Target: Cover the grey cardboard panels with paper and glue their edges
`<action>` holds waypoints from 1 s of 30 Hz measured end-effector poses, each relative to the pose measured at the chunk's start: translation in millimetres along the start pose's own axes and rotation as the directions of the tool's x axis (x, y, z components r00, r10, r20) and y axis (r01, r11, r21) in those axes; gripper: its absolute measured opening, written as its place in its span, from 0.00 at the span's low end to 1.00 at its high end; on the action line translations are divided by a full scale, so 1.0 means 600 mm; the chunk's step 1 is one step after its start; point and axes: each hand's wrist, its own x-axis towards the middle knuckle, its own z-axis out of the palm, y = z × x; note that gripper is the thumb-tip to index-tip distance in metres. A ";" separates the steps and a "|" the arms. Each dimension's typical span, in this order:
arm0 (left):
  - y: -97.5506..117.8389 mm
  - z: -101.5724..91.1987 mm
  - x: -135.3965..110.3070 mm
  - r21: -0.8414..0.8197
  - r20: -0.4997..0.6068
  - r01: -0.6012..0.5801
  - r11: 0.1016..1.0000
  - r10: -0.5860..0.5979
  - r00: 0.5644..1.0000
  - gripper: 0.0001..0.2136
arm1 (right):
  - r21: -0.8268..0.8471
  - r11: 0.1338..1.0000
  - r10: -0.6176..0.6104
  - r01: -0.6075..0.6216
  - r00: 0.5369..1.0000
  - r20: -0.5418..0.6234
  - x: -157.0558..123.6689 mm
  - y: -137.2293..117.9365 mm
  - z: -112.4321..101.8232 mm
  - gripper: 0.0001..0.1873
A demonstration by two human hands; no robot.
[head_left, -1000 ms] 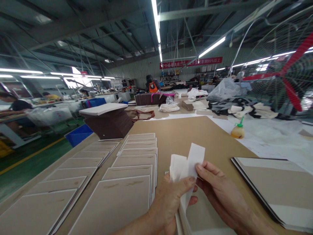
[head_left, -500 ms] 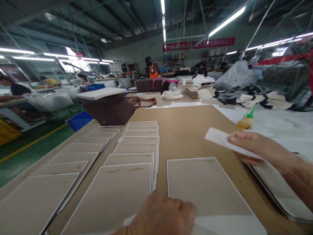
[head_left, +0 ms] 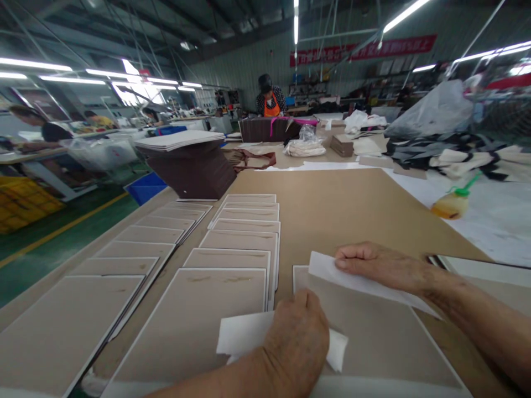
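My right hand (head_left: 373, 265) pinches a white paper strip (head_left: 357, 279) near its far end, thumb on top. The strip lies over the upper part of a beige panel with a white border (head_left: 373, 337). Closer to me, my left hand (head_left: 298, 331) is closed around more white paper (head_left: 244, 333), which sticks out on both sides of the fist. That fist is above the left side of the same panel. Left of it, overlapping beige panels (head_left: 199, 320) run away from me in a row. The left fingertips are hidden from view.
A second row of overlapping panels (head_left: 74, 315) lies at the table's left edge. Behind it rises a tall dark stack (head_left: 191, 171) topped with pale sheets. A bottle with a green spout (head_left: 452, 203) stands at right, near more panels (head_left: 489, 271). A co-worker (head_left: 270, 99) stands at the far end.
My right hand has brought its strip leftward over the panel's upper edge. My left hand has risen slightly, showing the white paper in it. The view has shifted a little.
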 end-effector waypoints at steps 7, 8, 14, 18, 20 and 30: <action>-0.007 0.015 -0.007 0.041 -0.118 -0.061 0.997 0.065 0.991 0.08 | 0.186 0.981 0.020 -0.049 0.988 0.155 0.054 -0.007 0.035 0.24; -0.007 0.016 -0.009 0.042 -0.128 -0.058 0.997 0.063 0.990 0.09 | 0.158 0.986 0.022 -0.048 0.987 0.160 0.059 -0.008 0.037 0.24; -0.011 0.019 -0.014 0.045 -0.142 -0.069 0.997 0.075 0.987 0.10 | -0.230 0.973 0.023 -0.015 0.999 0.030 0.083 -0.003 0.043 0.10; -0.013 0.013 -0.015 0.032 -0.144 -0.044 0.999 0.048 0.988 0.10 | -0.325 0.945 0.012 -0.028 0.999 -0.052 0.087 -0.006 0.044 0.08; -0.013 0.014 -0.014 0.006 -0.160 -0.021 1.000 0.021 0.987 0.09 | -0.352 0.935 0.011 -0.031 0.998 -0.060 0.087 -0.007 0.044 0.08; -0.017 0.017 -0.008 -0.021 -0.188 0.010 1.000 -0.014 0.982 0.15 | -0.425 0.905 0.001 -0.032 0.997 -0.072 0.100 0.004 0.040 0.09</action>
